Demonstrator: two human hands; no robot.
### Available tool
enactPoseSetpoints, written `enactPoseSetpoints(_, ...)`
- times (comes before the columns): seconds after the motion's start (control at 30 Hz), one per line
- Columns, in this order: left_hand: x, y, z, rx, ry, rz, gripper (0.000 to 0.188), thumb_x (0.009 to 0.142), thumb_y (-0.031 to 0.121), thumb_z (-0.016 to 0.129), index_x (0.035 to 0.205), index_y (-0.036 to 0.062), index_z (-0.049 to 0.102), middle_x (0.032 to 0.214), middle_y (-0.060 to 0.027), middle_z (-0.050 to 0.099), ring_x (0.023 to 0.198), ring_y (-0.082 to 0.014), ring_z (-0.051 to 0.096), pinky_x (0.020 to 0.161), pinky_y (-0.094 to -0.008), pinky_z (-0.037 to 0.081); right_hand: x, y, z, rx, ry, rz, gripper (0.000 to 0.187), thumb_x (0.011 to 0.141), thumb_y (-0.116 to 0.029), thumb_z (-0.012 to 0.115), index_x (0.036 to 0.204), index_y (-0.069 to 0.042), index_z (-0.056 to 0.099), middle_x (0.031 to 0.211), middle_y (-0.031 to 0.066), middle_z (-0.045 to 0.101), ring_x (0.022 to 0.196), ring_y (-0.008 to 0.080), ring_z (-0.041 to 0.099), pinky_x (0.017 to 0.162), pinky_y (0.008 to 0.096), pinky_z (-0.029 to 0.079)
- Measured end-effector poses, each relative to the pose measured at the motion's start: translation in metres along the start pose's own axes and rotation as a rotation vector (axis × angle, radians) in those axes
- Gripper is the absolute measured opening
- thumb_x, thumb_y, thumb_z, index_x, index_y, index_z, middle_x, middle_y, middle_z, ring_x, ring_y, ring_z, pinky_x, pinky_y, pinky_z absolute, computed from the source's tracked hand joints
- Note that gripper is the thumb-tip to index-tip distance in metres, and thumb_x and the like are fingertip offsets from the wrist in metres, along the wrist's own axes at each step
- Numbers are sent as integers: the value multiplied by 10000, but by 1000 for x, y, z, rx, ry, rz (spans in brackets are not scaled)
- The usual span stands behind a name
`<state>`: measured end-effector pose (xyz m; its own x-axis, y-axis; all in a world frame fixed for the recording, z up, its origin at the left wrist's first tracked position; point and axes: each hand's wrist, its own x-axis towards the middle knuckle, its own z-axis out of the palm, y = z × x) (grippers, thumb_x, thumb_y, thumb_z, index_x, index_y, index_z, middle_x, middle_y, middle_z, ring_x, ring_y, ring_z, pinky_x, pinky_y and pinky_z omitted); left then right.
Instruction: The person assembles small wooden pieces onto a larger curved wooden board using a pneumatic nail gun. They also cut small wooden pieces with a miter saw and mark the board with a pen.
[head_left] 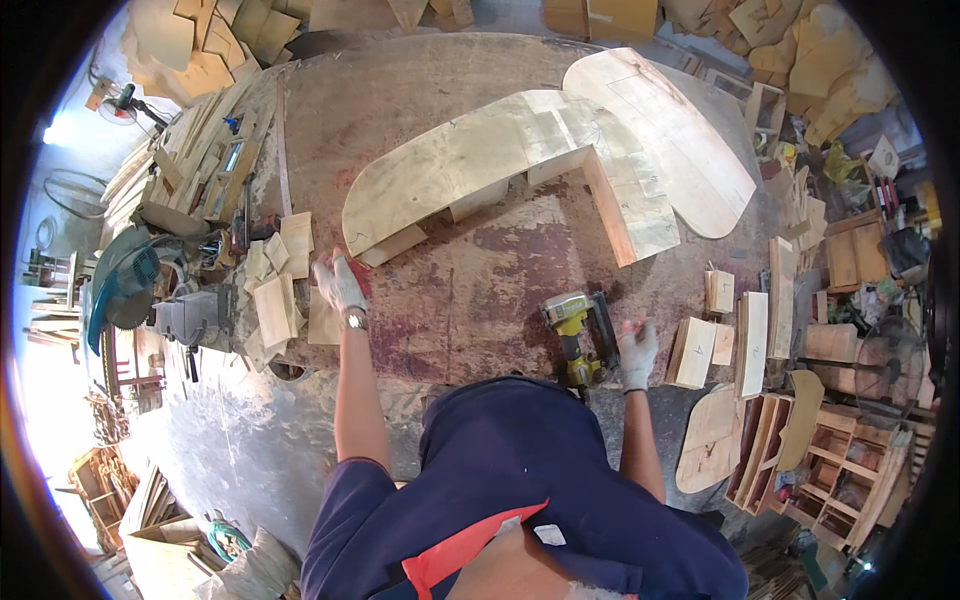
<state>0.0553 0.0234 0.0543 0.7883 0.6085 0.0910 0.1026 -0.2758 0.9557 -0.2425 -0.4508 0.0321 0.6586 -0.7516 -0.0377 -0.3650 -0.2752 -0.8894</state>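
Observation:
My left hand, in a white glove with red on it, is just below the rounded left end of a curved wooden panel. Its fingers look apart, and I make out nothing held. Wooden blocks support the panel along its inner edge. My right hand, also gloved, hovers at the table's near edge with its fingers loosely apart. Just left of it stands a yellow-green and black nail gun, which it does not grip. Another long rounded panel lies at the far right, meeting the first panel's end.
Small wood offcuts lie left of my left hand. Cut blocks and a board are at the right edge. A blue circular saw and a grey machine stand at the left. Stacked strips line the far left.

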Motion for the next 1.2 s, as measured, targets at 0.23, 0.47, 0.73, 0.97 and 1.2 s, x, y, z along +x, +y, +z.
enactPoseSetpoints(0.23, 77, -31, 29, -170, -447, -221, 160, 1001, 185, 627, 932, 41, 617, 830, 28, 551, 752, -87, 459, 660, -289, 405, 91, -34, 3, 306, 44, 306, 389, 1029, -293, 644, 1268, 5, 572, 1004, 46, 625, 786, 126, 614, 618, 288, 508)
enactPoseSetpoints(0.47, 41, -15, -27, -64, -704, -341, 166, 1006, 148, 627, 878, 113, 527, 829, 43, 531, 785, -71, 502, 704, -278, 458, 138, -40, 31, 394, -207, 354, 446, 1036, -356, 613, 1351, -40, 588, 1182, 76, 685, 878, 167, 680, 660, 308, 552)
enactPoseSetpoints(0.73, -136, -17, -146, -5, -618, -469, 79, 992, 75, 608, 1028, 8, 634, 946, 28, 632, 860, -65, 529, 766, -236, 424, 145, -126, 127, 27, -325, 113, 489, 1011, -467, 596, 1093, 5, 691, 892, 108, 698, 799, 225, 657, 788, 384, 555)
enactPoseSetpoints(0.97, -203, -9, -186, -116, -343, -668, 72, 984, 90, 623, 981, 20, 642, 908, 30, 623, 803, -65, 526, 692, -234, 409, 59, -217, 281, -49, -566, 160, 517, 987, -445, 647, 1150, 43, 597, 1097, 205, 673, 990, 333, 654, 930, 411, 516)
enactPoseSetpoints(1.2, -214, -9, -148, -382, -456, -966, 169, 1019, 178, 650, 1033, 11, 672, 949, -10, 669, 798, -111, 591, 719, -272, 479, 136, -259, 333, -143, -1004, -44, 625, 930, -380, 709, 1350, 45, 525, 1198, 254, 700, 1142, 399, 674, 990, 425, 516)
